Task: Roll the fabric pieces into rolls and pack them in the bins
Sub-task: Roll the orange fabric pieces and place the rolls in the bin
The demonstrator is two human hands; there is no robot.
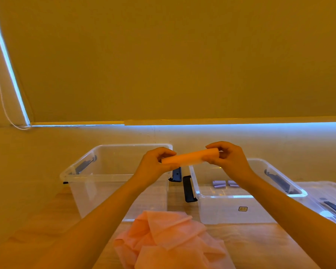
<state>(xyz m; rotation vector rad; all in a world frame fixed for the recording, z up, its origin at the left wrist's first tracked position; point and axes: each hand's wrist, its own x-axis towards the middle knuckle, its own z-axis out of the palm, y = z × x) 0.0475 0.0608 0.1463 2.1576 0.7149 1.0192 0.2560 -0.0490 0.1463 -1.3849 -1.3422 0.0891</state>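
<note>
Fabric roll (190, 157), orange, held up in the air by both hands, above the gap between the two bins.

Left hand (155, 164) pinches one end and right hand (228, 158) pinches the other, fingers curled round it, roll tilted a bit. Left bin (66, 174) is clear plastic; right bin (194, 183) has a couple of small purple rolls (219, 183) on its floor. Loose pink fabric (169, 239) is heaped on the table (260, 239) near the front edge, just in front of both bins.

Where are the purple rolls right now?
In the head view, the purple rolls lie on the floor of the right bin, below the right hand.
</note>
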